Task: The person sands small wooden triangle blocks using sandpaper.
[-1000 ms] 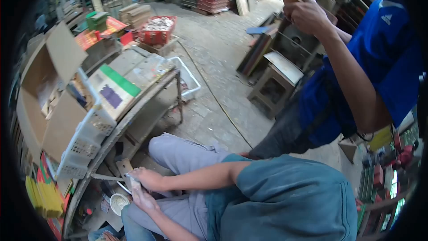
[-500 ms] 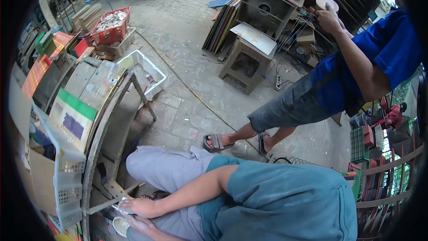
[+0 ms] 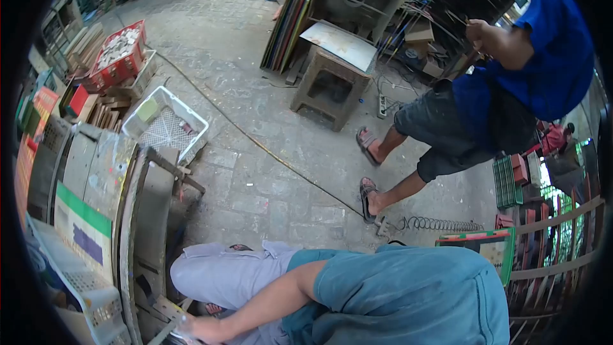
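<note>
My right hand [image 3: 207, 330] is low at the left, near the bottom edge. Its fingers look closed around something small and whitish, blurred and partly cut off. Just beyond the fingertips is a brown flat piece with holes [image 3: 170, 310], close to the wooden bench frame [image 3: 128, 236]. My left hand does not show; the frame's lower edge and my right forearm hide that area. My grey-clad leg [image 3: 223, 278] lies beside the arm.
A person in a blue shirt [image 3: 552, 57] stands at the upper right. A white crate [image 3: 203, 129] and a red crate [image 3: 136, 57] stand at the left. A stool [image 3: 329, 86] is at the top centre, and a hose [image 3: 262, 145] crosses the floor.
The view has shifted, and my hands sit lower in it; my left hand and the white cup have left the picture. The person in blue has turned and stepped, and the round object no longer shows.
</note>
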The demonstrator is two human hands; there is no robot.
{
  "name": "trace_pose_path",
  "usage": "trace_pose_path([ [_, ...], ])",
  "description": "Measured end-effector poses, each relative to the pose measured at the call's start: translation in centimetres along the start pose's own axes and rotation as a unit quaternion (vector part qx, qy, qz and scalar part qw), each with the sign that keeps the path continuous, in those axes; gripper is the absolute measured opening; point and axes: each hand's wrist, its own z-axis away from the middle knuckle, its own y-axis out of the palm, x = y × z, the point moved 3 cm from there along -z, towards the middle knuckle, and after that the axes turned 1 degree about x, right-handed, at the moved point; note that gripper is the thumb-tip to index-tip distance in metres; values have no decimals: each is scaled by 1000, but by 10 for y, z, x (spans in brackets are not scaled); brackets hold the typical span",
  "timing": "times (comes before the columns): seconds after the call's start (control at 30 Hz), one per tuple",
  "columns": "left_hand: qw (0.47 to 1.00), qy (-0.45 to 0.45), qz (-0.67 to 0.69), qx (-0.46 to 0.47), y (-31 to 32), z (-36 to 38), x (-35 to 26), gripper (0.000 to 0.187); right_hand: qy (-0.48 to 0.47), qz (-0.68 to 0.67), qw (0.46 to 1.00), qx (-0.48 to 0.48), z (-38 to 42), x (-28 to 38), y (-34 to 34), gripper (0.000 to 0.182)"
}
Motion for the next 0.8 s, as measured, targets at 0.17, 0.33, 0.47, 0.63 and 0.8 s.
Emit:
trace_pose_path([
  [0.17, 999, 0, -30, 9, 13, -13, 8, 49, 1, 54, 997, 62, 4, 35, -88, 41],
  [0.33, 999, 13, -31, 33, 1, -31, 18, 47, -47, -32, 998, -26, -11, 5, -51, 40],
  [0.47, 919, 172, -351, 51, -38, -46, 39, 43, 138, -67, 981, 122, -9, 30, -100, 32],
  [0.63, 991, 8, 73, -109, -6, -30, 10, 29, -114, 97, 988, 26, -51, 7, -74, 41],
  [0.8, 961, 34, 147, -231, -43, -38, 10, 36, -40, 95, 980, 168, -67, 52, -32, 43],
])
